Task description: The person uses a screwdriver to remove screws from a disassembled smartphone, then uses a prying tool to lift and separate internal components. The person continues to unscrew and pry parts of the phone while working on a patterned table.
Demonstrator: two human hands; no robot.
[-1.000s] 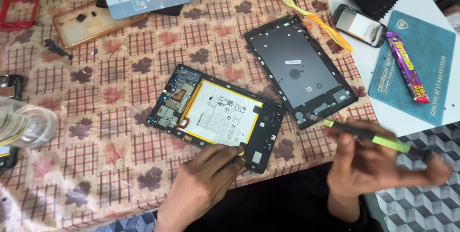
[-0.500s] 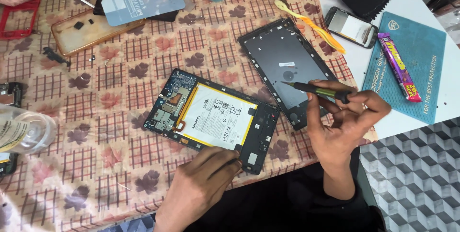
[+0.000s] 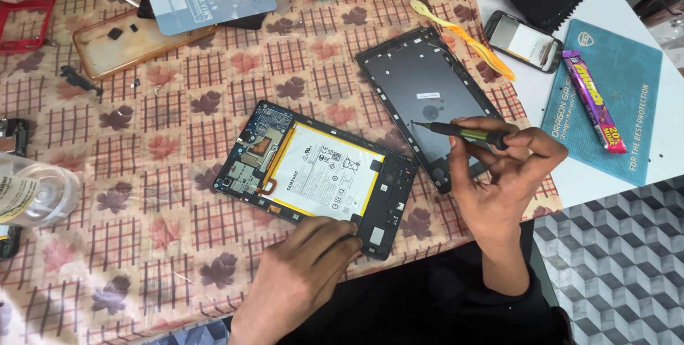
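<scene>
Head view: opened tablet (image 3: 317,178) lies mid-table on the checked cloth (image 3: 142,195), white-labelled battery (image 3: 320,174) facing up. Our left hand (image 3: 303,277) presses its near edge, fingers together. Our right hand (image 3: 499,181) pinches a green-black screwdriver (image 3: 463,133) over the black back cover (image 3: 427,99). Purple wrapper (image 3: 593,99) sits on the blue mat (image 3: 627,103).

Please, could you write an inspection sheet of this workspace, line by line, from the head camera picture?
Surface: table under a checked, leaf-patterned cloth.
Job's things: opened tablet with its white battery exposed; separate back cover lying beside it.
Clutter: blue mat, small phone, yellow pry tool, clear bottle, brown phone case.
Grippers: left hand rests on the tablet's near edge; right hand holds a screwdriver above the cover.
Cables: nothing seen.
Surroundings: patterned floor.
</scene>
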